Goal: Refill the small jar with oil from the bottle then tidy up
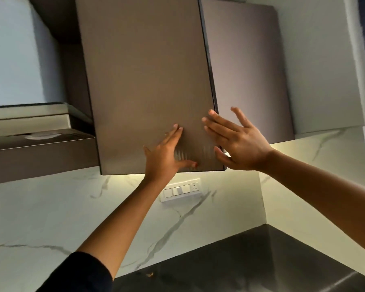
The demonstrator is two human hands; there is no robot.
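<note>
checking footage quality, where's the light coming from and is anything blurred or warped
Head view: warm under-cabinet light washes the marble backsplash; wavy smearing mars the cabinet door low down, between left hand and right hand; wide-angle lens tilts and bows the cabinet edges.

Brown wall cabinet door (148, 81) hangs slightly ajar, its right edge proud of the neighbouring door (247, 70)

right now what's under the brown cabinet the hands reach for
Under the cabinet door a warm light glows on the marble wall, with a white switch panel just below and dark countertop further down. The left hand and forearm hide part of that strip.
</note>
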